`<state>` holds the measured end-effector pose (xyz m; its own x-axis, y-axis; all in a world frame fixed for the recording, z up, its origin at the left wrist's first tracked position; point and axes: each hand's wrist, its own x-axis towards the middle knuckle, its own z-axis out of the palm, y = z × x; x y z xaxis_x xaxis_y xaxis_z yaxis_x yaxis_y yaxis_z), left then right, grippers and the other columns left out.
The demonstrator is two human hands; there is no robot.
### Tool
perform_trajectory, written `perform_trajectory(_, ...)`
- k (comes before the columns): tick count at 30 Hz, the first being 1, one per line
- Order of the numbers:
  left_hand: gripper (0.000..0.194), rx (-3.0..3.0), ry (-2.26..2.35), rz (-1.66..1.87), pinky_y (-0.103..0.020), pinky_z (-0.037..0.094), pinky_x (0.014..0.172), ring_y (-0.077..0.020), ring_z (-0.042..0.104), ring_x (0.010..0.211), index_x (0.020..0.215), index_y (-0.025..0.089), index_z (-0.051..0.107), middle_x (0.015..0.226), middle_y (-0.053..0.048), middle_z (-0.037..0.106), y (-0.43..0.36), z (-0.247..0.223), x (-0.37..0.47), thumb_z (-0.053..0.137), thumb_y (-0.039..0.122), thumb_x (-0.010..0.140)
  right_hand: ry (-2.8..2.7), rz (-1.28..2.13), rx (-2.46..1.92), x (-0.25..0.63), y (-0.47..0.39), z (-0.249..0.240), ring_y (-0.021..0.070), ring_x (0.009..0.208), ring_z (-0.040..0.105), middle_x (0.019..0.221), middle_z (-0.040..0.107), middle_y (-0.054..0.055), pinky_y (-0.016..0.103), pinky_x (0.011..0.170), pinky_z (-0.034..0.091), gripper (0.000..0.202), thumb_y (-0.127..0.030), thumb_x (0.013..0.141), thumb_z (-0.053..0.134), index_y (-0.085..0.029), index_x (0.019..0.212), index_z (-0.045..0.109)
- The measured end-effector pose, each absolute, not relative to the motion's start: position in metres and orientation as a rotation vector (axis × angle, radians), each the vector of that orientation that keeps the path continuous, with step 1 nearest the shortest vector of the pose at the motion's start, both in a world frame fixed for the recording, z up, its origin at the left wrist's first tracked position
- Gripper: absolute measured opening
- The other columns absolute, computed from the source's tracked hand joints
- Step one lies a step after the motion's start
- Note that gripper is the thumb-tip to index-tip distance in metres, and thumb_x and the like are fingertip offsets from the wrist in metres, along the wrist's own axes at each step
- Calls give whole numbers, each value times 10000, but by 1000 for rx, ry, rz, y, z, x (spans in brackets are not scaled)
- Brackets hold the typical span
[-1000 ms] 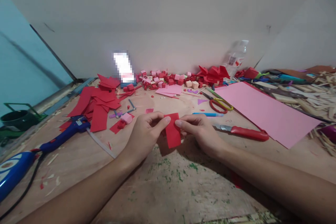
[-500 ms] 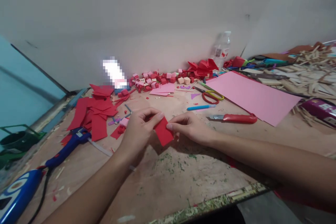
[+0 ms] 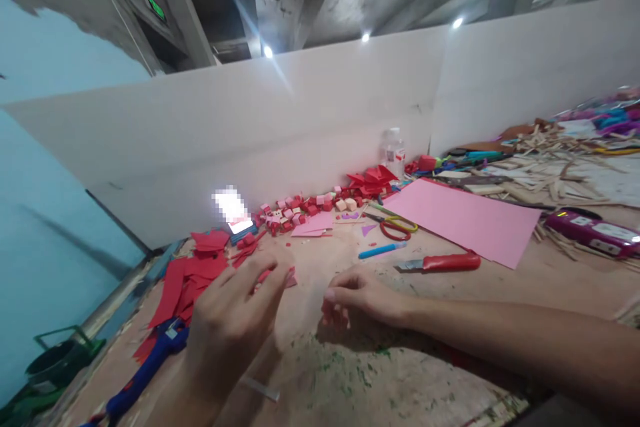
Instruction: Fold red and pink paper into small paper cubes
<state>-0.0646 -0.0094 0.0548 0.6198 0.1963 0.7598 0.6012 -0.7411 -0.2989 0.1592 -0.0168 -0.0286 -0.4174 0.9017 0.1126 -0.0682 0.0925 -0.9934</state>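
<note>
My left hand [image 3: 235, 320] is raised over the left of the table, blurred by motion, its fingers bent. A small red paper piece [image 3: 291, 277] shows at its fingertips, mostly hidden behind the thumb and fingers. My right hand [image 3: 363, 297] rests low over the table's middle, fingers curled in and thumb against them, with nothing visible in them. Beyond the left hand lies a pile of red paper strips [image 3: 183, 280]. A red-handled utility knife [image 3: 450, 262] and a blue pen [image 3: 383, 251] lie beyond the right hand.
A blue hot glue gun [image 3: 150, 367] lies at the left edge. Paper cubes [image 3: 300, 207], a lit phone [image 3: 234, 210] and a plastic bottle [image 3: 395, 153] line the wall. Scissors [image 3: 395, 230], a pink sheet [image 3: 465, 220], a purple device [image 3: 593, 232] and wood strips [image 3: 540, 153] spread rightward.
My hands have parted. The left has moved left with the red paper piece, which no longer lies between both hands. The right has let go of it. The view has tilted upward.
</note>
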Motion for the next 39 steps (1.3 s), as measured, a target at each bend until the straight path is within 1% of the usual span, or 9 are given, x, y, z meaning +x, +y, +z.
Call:
perform_trajectory(5,189,-2322,-483,-842,-300,504,743,-208,682,859,1035,178,659,1031,-92,732,-13,50,-64,519,76,960,-1504,1437,-884,154,-17,-33,119,522,549,613,671,31,243,549,442,501,-619,790,701,-130,686,730)
perform_trajectory(9,240,-2315,-520,-597,-332,515,644,-236,672,758,937,189,661,924,-69,722,-18,60,-62,495,22,893,-1481,1458,-889,149,-16,-36,122,493,529,590,658,34,254,542,430,470,-591,760,713,-131,665,723)
perform_trajectory(12,272,-2304,-611,-609,-322,493,603,-232,653,703,831,194,643,849,-56,709,-21,69,-57,494,-34,826,-1447,1443,-899,147,-16,-36,129,470,527,574,655,33,252,515,414,439,-569,749,710,-142,651,720)
perform_trajectory(16,236,-2346,-657,-894,-283,469,619,-198,658,705,840,192,669,814,-51,723,-2,71,-34,501,43,911,-1465,1393,-895,147,-20,-33,140,502,553,582,668,30,251,528,412,414,-549,764,713,-160,621,721)
perform_trajectory(19,152,-2317,-749,-1469,-263,502,734,-184,696,818,965,174,705,872,-64,748,35,67,-5,554,195,980,-1414,1385,-889,149,-21,-29,140,508,552,559,659,22,249,523,404,437,-571,763,735,-160,613,725)
perform_trajectory(25,291,-2210,-1054,-1770,-348,506,882,-206,664,931,1001,145,709,991,-123,737,82,48,37,452,277,1031,-1300,1459,-897,160,-14,-35,135,538,600,652,713,68,252,572,431,511,-624,788,723,-119,703,724)
perform_trajectory(29,216,-2396,-883,-1647,-284,521,814,-171,689,895,953,183,741,982,-80,757,57,36,24,567,306,988,-1221,1550,-847,161,-12,-40,156,552,639,694,738,106,266,585,464,536,-635,790,727,-100,766,730)
perform_trajectory(33,178,-2501,-440,-1304,-262,505,714,-155,700,814,979,210,740,951,-70,769,10,28,-13,563,214,966,-1197,1619,-761,160,-15,-38,163,563,647,691,736,101,262,566,465,497,-593,818,727,-98,771,742)
perform_trajectory(39,159,-2519,-529,-968,-270,491,679,-158,662,800,1000,197,694,945,-60,732,-33,18,-41,537,218,989,-1107,1808,-642,157,-23,-29,154,497,596,602,675,59,273,549,476,549,-658,824,676,-121,731,743)
